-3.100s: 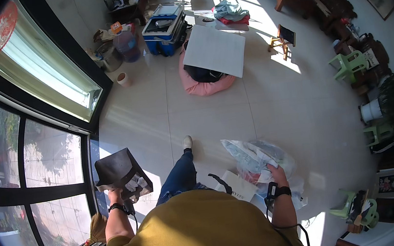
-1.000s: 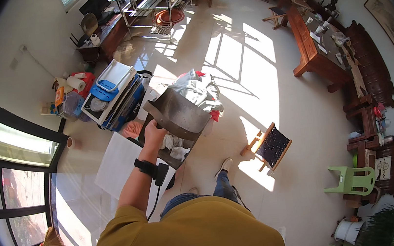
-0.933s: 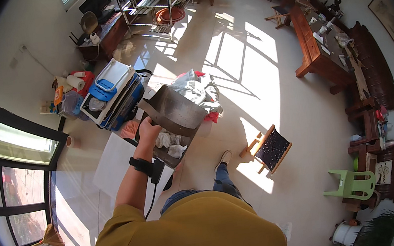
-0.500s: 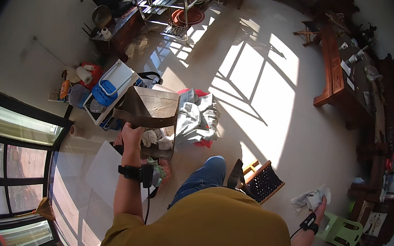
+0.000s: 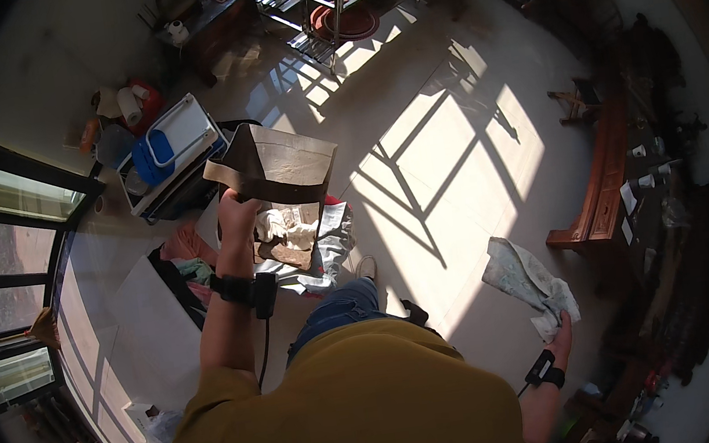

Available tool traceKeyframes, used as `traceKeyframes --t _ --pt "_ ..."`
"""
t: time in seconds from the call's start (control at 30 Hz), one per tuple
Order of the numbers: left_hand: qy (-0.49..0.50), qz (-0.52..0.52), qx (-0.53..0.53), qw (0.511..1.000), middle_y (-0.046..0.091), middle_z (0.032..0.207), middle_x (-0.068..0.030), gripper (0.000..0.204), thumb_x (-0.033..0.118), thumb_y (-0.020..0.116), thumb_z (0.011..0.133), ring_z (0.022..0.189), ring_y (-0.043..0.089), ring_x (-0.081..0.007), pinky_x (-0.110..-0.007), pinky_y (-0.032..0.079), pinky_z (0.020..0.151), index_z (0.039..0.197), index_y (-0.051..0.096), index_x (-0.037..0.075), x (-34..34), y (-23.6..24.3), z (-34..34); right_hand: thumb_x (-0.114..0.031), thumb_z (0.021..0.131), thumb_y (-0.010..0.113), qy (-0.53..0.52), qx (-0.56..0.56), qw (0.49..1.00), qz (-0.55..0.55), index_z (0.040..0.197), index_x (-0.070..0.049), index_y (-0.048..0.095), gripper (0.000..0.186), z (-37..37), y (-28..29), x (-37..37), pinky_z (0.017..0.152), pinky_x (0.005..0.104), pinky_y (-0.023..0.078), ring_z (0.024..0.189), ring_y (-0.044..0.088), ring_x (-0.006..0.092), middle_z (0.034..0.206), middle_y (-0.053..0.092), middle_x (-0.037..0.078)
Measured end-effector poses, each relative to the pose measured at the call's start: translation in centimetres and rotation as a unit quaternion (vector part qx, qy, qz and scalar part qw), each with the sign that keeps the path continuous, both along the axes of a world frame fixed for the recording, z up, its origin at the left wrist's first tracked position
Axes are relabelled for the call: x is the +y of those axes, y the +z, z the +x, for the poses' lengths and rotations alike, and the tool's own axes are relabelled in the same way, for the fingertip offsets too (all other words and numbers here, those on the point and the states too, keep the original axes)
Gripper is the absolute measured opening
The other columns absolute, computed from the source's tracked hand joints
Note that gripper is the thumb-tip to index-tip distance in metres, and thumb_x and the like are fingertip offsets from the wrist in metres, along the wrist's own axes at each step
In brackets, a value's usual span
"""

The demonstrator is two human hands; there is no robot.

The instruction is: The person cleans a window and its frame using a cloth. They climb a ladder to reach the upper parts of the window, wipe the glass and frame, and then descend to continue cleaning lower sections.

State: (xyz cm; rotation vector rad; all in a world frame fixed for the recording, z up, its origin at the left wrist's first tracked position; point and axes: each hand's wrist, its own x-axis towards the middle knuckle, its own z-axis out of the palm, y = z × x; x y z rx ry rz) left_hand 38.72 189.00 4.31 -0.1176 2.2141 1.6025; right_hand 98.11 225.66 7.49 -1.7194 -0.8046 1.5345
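My left hand (image 5: 238,207) is closed on the near edge of a brown open box (image 5: 289,159), which looks like a fabric storage bin and is tilted. White crumpled cloths (image 5: 284,226) show inside it, just beyond my fingers. Out to the right, my right hand (image 5: 565,333) grips one end of a pale grey patterned cloth (image 5: 525,280). The cloth hangs out ahead of the hand, partly spread. Behind the box, a light grey garment (image 5: 334,233) with a bit of red lies on the floor, partly hidden.
Left of the box stands a white and blue plastic container (image 5: 173,146). Pink and green cloths (image 5: 190,255) lie beside a white board (image 5: 149,313). A wooden desk (image 5: 601,178) is at the right, a metal rack (image 5: 329,12) at the far end. Glazed doors (image 5: 13,254) line the left.
My body has moved across the floor, and the wooden beaded piece and green stool have left view. The cloth in my right hand has swung forward and opened out. My left hand still holds the box.
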Motion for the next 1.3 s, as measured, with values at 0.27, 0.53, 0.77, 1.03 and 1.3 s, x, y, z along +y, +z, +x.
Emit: traceKeyframes --t 0.27,0.53,0.77,1.03,1.3 --pt "0.042 0.061 0.023 0.997 0.062 0.081 -0.0031 0.021 -0.004 0.061 0.067 0.069 0.058 -0.0119 -0.024 0.046 0.063 0.087 0.060 0.000 9.3 1.3 -4.5 -0.037 0.086 0.055 -0.050 0.006 0.994 -0.099 0.119 -0.015 0.053 0.040 3.7 -4.3 4.1 0.070 0.0328 0.047 0.100 0.059 0.0191 0.112 0.061 0.006" --pt "0.147 0.039 0.052 0.987 0.062 0.082 -0.0040 0.024 -0.008 0.056 0.067 0.070 0.056 -0.0105 -0.022 0.045 0.065 0.090 0.059 -0.003 13.9 -1.4 -9.2 -0.035 0.089 0.050 -0.095 0.003 0.982 -0.164 0.120 -0.012 0.052 0.039 3.9 -14.4 10.8 0.073 0.0387 0.051 0.094 0.061 0.0253 0.113 0.061 0.007" --pt "0.225 -0.025 0.066 0.972 0.057 0.080 -0.0008 0.016 -0.001 0.057 0.073 0.067 0.048 -0.0095 -0.023 0.040 0.062 0.088 0.055 0.001 17.5 0.2 -13.0 -0.033 0.091 0.048 -0.033 0.077 0.979 -0.188 0.119 -0.009 0.053 0.038 -11.3 -18.5 31.0 0.077 0.0398 0.052 0.091 0.062 0.0281 0.111 0.061 0.009" --pt "0.287 0.061 0.058 0.954 0.061 0.086 -0.0023 0.021 -0.006 0.056 0.073 0.073 0.055 -0.0096 -0.023 0.044 0.068 0.093 0.058 0.000 14.2 -0.6 -17.2 -0.035 0.093 0.048 0.163 0.100 0.963 -0.189 0.117 -0.004 0.055 0.040 -48.3 -24.7 45.6 0.072 0.0401 0.056 0.084 0.065 0.0292 0.103 0.064 0.012" --pt "0.351 0.010 0.085 0.932 0.062 0.090 -0.0020 0.024 -0.008 0.058 0.073 0.076 0.056 -0.0085 -0.022 0.045 0.070 0.096 0.060 0.000 10.6 -3.7 -26.2 -0.018 0.081 0.061 0.293 0.182 0.904 -0.253 0.121 -0.003 0.052 0.044 -81.4 -23.4 34.4 0.083 0.0462 0.054 0.094 0.063 0.0296 0.109 0.061 0.014"
